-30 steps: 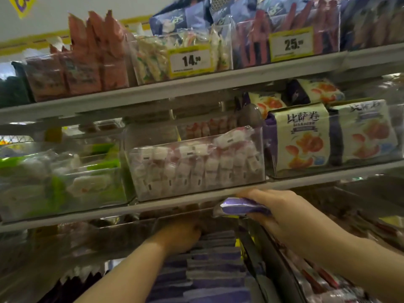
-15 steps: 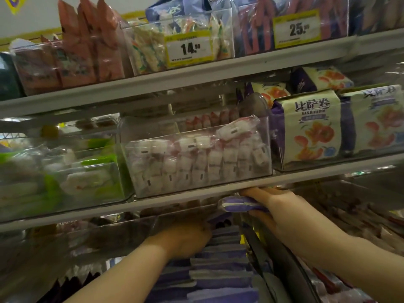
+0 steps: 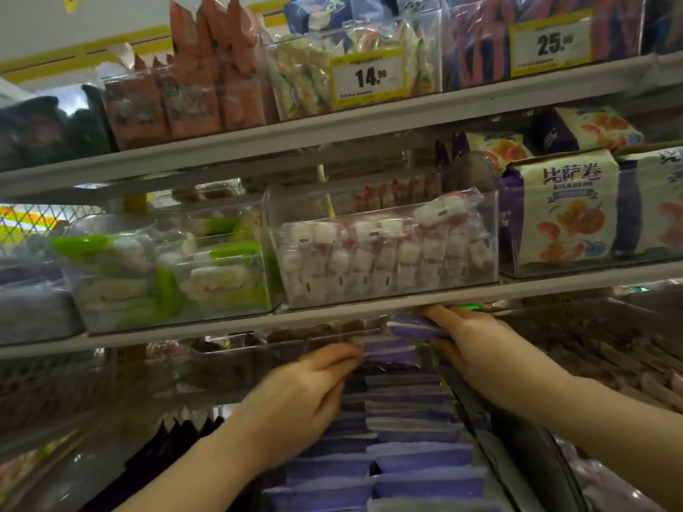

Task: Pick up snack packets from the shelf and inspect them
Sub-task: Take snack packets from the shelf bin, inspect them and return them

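Left hand (image 3: 306,397) curled, right hand (image 3: 476,349) gripping (raised)

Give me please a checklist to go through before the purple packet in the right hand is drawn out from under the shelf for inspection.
1. Right hand grips the flat purple snack packet: ok, fingers are curled round it.
2. Room above that packet: not ok, it sits right under the grey metal shelf edge.
3. Left hand has a packet from the row of purple packets: cannot tell, its fingers are blurred among them.
4. Printed face of the held packet is turned to the camera: not ok, only its narrow edge shows.
5. Row stands in order: ok.
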